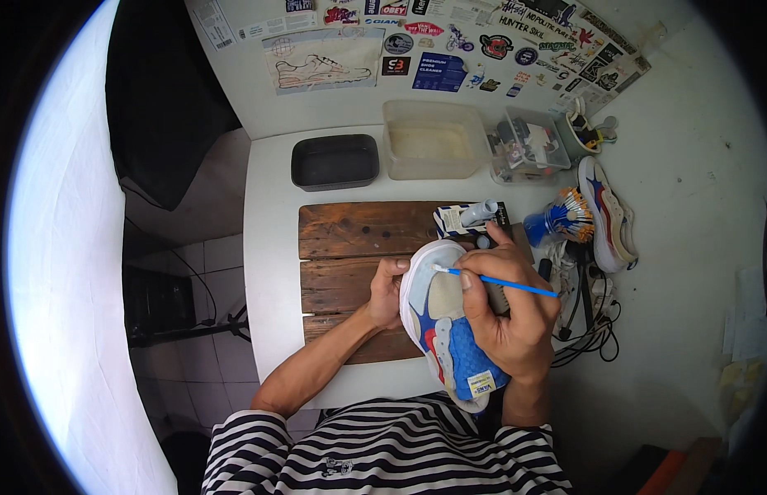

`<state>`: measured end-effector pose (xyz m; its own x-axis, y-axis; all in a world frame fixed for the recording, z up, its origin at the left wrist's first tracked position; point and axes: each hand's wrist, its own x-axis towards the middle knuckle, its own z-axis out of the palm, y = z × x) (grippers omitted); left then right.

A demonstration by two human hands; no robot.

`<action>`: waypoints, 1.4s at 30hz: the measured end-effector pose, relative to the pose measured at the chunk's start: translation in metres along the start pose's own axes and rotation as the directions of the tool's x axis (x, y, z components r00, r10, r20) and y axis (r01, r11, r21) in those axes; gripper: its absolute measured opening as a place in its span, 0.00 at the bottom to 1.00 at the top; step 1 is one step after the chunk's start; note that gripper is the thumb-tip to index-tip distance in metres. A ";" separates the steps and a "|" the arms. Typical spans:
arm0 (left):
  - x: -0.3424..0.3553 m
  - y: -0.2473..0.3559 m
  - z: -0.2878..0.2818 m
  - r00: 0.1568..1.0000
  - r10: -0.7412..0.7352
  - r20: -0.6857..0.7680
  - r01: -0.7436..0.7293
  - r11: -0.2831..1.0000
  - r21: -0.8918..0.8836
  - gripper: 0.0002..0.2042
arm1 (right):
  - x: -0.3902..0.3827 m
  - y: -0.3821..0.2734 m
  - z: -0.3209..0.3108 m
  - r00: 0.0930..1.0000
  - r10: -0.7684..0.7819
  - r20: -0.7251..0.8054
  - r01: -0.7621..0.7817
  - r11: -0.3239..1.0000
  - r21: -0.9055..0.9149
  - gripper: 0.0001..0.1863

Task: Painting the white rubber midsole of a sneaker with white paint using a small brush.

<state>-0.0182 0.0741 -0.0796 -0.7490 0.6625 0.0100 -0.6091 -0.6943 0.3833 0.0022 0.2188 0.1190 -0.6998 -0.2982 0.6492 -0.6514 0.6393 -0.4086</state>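
Observation:
My left hand (387, 290) grips the side of a sneaker (446, 295) near its toe, thumb along the pale sole edge. The shoe is tilted, toe away from me, with a light blue-grey toe, beige panel, red and dark blue patches and a bright blue tongue. In my right hand (515, 318) is a slim blue paintbrush (523, 287), pinched between thumb and fingers. Its pale tip is at the toe panel, seemingly touching it. Beyond the right hand, a grey-capped tube or bottle (480, 213) lies by a small striped box (451, 223).
A slatted wooden board (342, 280) lies under the work. Behind it stand a black tray (335, 140), a clear plastic tub (435, 111) and a filled box (532, 144). Rightward are a cup of brushes (561, 219), another sneaker (604, 214) and tangled cables (594, 326).

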 end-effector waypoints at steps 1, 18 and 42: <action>-0.001 0.001 0.000 1.000 -0.002 -0.009 0.002 1.000 0.010 0.34 | 0.001 0.001 0.003 1.000 -0.010 0.027 0.010 1.000 0.002 0.08; -0.004 -0.005 -0.004 0.999 -0.027 -0.041 0.030 0.997 0.073 0.34 | 0.003 0.002 -0.007 0.997 0.049 -0.059 -0.054 0.995 -0.087 0.06; -0.006 -0.005 -0.003 1.000 -0.017 -0.022 0.018 0.998 0.066 0.34 | 0.007 -0.007 -0.005 0.994 0.035 0.101 -0.037 0.999 0.014 0.07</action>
<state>-0.0117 0.0724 -0.0843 -0.7443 0.6677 -0.0172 -0.6042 -0.6620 0.4435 0.0034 0.2161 0.1291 -0.7482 -0.3454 0.5665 -0.6294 0.6396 -0.4414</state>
